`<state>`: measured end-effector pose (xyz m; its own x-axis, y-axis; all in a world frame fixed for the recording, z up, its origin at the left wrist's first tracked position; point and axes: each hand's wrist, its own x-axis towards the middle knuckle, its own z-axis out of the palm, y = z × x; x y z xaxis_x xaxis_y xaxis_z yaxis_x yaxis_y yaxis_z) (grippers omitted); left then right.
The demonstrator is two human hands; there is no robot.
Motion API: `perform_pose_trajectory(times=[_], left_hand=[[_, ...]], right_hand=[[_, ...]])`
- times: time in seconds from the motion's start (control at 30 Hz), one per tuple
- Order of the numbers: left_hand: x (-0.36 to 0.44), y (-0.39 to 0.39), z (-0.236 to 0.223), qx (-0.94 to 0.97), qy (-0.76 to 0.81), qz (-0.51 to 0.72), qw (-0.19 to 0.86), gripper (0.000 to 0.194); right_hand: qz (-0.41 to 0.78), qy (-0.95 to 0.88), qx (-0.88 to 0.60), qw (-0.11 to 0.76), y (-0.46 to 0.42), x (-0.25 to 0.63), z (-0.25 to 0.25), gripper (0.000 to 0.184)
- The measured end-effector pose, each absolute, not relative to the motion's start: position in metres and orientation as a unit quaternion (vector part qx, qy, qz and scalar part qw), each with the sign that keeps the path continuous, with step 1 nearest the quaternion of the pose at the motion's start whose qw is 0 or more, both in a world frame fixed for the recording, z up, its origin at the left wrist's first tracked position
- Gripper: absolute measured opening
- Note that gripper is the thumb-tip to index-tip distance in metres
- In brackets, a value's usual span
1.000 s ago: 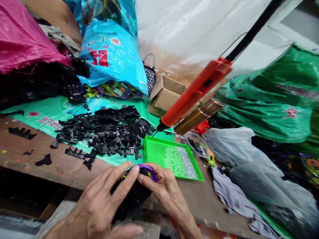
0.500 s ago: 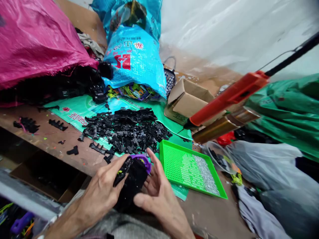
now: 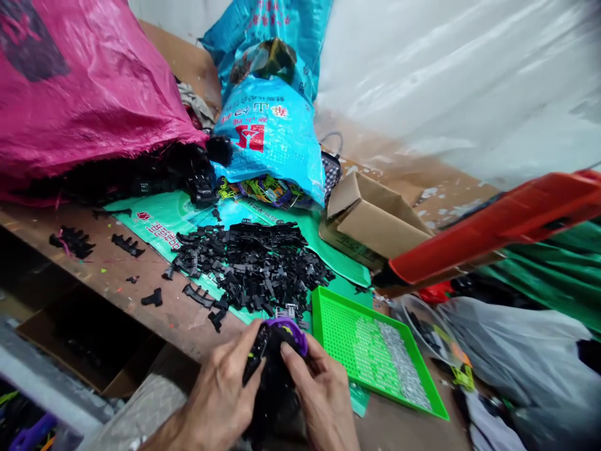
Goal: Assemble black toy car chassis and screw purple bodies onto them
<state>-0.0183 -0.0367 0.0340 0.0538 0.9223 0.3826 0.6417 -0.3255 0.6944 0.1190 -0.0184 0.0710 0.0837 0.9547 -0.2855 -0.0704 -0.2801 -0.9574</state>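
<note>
My left hand and my right hand both grip a black plastic toy part with a purple piece on top, at the near edge of the wooden workbench. Fingers of both hands are curled around it, thumbs pressing on the upper side. Just beyond lies a heap of small black plastic parts on a green woven sheet. A green perforated tray with small silvery screws sits right of my hands.
An orange electric screwdriver hangs over the tray from the right. A cardboard box, a blue sack and a pink sack stand behind. Green and grey bags crowd the right side.
The view swung left and down. My right hand, spread half a second ago, has closed its fingers back onto the part; both hands stay on it.
</note>
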Motion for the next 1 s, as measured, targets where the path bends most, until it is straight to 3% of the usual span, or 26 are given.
perform_pose_trajectory(times=[0.1, 0.23, 0.33, 0.43, 0.63, 0.8, 1.0], left_hand=[[-0.008, -0.039, 0.036, 0.704, 0.556, 0.357, 0.259, 0.051], [-0.015, -0.034, 0.050, 0.661, 0.521, 0.247, 0.480, 0.076], [-0.029, -0.026, 0.056, 0.583, 0.441, 0.254, 0.633, 0.103], [-0.040, -0.023, 0.058, 0.526, 0.374, 0.312, 0.697, 0.112], [-0.046, -0.030, 0.077, 0.423, 0.508, 0.272, 0.700, 0.085], [-0.050, -0.022, 0.084, 0.409, 0.417, 0.392, 0.711, 0.057], [-0.039, -0.013, 0.060, 0.376, 0.458, 0.398, 0.701, 0.060]], right_hand=[[0.562, -0.383, -0.587, 0.439, -0.020, 0.131, 0.073, 0.041], [0.570, -0.372, -0.603, 0.416, -0.022, 0.140, 0.074, 0.042], [0.556, -0.349, -0.613, 0.439, -0.023, 0.137, 0.074, 0.043], [0.552, -0.334, -0.621, 0.446, -0.020, 0.131, 0.076, 0.048], [0.592, -0.366, -0.599, 0.395, -0.003, 0.121, 0.077, 0.045], [0.536, -0.478, -0.566, 0.404, -0.002, 0.115, 0.070, 0.057], [0.422, -0.529, -0.600, 0.427, -0.003, 0.100, 0.049, 0.065]])
